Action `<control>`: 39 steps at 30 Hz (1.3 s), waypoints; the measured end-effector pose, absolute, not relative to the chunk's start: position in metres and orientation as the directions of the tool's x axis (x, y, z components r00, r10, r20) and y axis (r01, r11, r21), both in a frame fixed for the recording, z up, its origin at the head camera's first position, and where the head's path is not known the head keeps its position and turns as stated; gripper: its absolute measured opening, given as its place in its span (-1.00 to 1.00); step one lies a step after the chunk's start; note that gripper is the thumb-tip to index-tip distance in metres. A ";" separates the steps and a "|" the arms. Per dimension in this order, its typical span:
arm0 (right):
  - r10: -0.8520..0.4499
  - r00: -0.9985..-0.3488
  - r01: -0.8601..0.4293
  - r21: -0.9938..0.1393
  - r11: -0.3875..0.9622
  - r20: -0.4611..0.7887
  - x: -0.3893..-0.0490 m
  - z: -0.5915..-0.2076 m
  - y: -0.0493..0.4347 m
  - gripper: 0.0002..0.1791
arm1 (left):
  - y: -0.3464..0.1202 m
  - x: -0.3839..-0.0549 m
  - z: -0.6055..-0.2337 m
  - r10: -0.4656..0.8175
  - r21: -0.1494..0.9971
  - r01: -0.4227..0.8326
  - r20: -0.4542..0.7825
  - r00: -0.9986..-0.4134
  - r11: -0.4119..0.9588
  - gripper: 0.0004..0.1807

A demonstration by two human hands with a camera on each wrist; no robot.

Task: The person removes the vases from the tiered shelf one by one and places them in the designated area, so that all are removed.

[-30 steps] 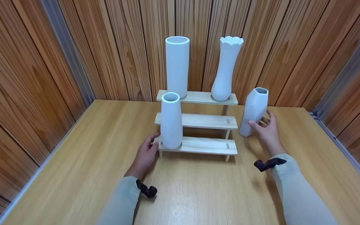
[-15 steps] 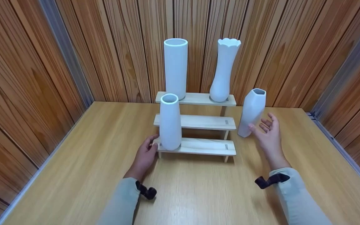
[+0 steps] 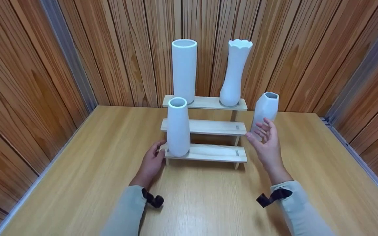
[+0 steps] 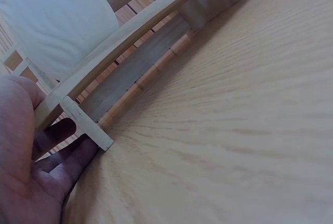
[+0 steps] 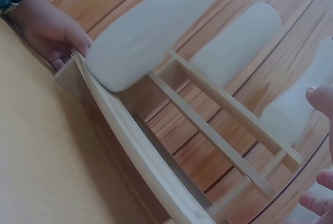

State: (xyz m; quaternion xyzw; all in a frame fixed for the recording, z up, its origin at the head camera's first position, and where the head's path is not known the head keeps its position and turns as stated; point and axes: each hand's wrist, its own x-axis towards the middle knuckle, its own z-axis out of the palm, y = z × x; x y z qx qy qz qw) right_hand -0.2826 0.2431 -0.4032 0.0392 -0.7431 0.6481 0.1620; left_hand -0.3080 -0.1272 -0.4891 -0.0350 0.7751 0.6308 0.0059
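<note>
My left hand (image 3: 152,160) grips the left end of a three-tier wooden display stand (image 3: 217,152). In the left wrist view its thumb lies at the bottom tier's end, with fingers (image 4: 75,164) behind the leg. A smooth tapered white vase (image 3: 178,131) stands upright on that tier's left end. My right hand (image 3: 266,147) is raised off the stand's right side, fingers spread and loosely bent, holding nothing. Behind it, partly hidden, a faceted white vase (image 3: 267,106) stands on the table. Whether the hand touches this vase, I cannot tell.
On the top tier stand a white cylindrical vase (image 3: 184,72) at left and a white vase with a scalloped rim (image 3: 235,75) at right. The wooden table (image 3: 110,137) meets plank walls (image 3: 126,49) at the back and sides.
My right hand has let go of the faceted vase and moved left, toward the stand's right end. The left hand keeps its grip on the stand. The view has shifted slightly.
</note>
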 end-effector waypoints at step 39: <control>-0.141 -0.934 -0.344 -0.934 0.094 0.329 -0.288 -0.418 0.118 -0.15 | -0.130 -0.308 -0.489 -0.032 0.971 -0.066 -0.060 -0.998 0.232 -0.58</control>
